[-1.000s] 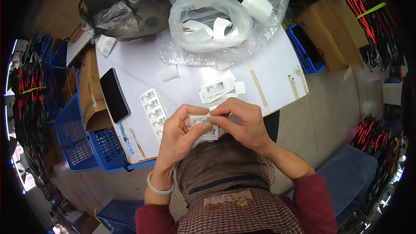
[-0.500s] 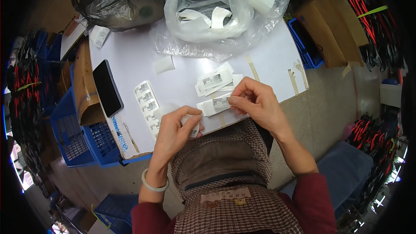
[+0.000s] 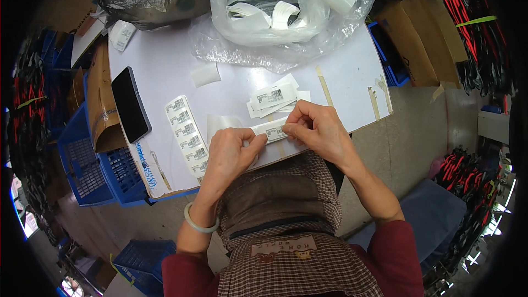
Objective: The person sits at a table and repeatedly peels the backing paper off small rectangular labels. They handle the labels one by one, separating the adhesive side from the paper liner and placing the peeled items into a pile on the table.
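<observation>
Label strip [image 3: 273,131], light and floppy, being pinched at both ends, left hand [image 3: 228,157] and right hand [image 3: 319,129] fingers closed on it.

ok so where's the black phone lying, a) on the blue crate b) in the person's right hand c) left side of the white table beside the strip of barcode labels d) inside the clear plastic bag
c: the black phone lies flat on the left part of the white table, just left of the strip of barcode labels, away from both hands.
</observation>
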Motion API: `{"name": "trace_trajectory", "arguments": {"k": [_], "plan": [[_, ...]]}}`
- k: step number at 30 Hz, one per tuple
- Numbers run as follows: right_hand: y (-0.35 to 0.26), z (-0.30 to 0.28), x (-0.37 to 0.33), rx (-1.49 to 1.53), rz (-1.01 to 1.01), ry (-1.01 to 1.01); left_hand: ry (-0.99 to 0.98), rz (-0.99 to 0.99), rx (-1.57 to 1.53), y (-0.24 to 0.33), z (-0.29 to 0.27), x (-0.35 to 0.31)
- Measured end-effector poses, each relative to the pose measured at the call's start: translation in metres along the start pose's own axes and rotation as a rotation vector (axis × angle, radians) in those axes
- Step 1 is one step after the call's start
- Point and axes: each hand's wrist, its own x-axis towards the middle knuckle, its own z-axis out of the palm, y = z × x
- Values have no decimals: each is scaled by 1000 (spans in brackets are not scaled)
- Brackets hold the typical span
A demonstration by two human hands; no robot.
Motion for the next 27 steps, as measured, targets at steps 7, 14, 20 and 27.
{"name": "trace_trajectory", "arguments": {"k": [7, 14, 20, 27], "plan": [[0, 2, 0, 0, -3, 21, -41, 13, -92, -8, 0, 1], [4, 6, 0, -60, -38, 75, -65, 19, 147, 11, -3, 7], [-7, -9, 5, 238, 8, -4, 26, 33, -187, 17, -19, -1], [-4, 3, 63, -487, -174, 190, 48, 152, 478, 29, -26, 62]]}}
